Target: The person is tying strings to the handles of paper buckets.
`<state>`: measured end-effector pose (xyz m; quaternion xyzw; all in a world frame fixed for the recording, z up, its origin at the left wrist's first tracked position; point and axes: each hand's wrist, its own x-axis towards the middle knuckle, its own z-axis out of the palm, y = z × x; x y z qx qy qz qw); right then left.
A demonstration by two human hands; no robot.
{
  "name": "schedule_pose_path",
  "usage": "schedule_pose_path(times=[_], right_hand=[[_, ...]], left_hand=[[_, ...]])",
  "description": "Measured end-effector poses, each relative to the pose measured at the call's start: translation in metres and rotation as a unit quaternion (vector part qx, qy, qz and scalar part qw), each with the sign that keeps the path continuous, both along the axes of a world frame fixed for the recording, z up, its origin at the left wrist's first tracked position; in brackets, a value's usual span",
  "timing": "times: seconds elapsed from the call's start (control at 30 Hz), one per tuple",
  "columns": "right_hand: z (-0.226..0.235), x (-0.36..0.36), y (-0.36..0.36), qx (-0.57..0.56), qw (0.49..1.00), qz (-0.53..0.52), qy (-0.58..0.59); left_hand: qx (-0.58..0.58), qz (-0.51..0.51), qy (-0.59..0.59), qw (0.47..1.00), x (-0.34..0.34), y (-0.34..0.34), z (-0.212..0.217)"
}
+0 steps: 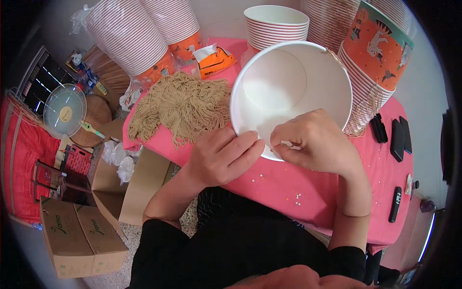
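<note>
A large white paper bucket (288,79) is tipped toward me, so I look into its bare inside. My left hand (221,156) is closed on its near left rim, fingers bent over the edge. At the near rim, my right hand (315,142) is closed in a pinch, the thumb and forefinger tips close together. Whatever sits between those fingertips is too small to make out. A thin tan cord shows at the bucket's far right rim. Left of the bucket lies a heap of tan cords (183,106) on the pink-covered table (313,192).
Tall stacks of paper buckets (122,36) stand at the back left, with more buckets (279,24) behind and at right (380,53). An orange tissue pack (215,62) lies near them. Phones (397,139) rest at right. Cardboard boxes (79,236) and a fan (65,111) stand at left.
</note>
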<state>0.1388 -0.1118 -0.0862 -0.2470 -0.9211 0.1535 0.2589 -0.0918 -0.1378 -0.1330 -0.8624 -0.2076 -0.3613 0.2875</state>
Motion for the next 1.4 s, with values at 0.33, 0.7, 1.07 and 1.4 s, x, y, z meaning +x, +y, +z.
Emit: schedule_pose_path(times=[0.33,0.7,1.07,1.4], right_hand=[[-0.001,-0.001,0.001,0.0,1.0,0.01,0.001],[-0.001,0.006,0.013,-0.051,0.995,0.084,-0.005],[-0.011,0.005,0.028,-0.228,0.971,0.001,0.07],[-0.018,0.002,0.035,-0.345,0.929,-0.027,0.133]], left_hand=[[0.001,0.008,-0.003,1.0,0.001,-0.001,0.0],[-0.076,-0.009,-0.038,0.996,-0.001,0.015,-0.001],[-0.221,-0.054,-0.272,0.935,0.018,0.032,-0.013],[-0.294,-0.091,-0.324,0.895,0.03,0.032,-0.035]])
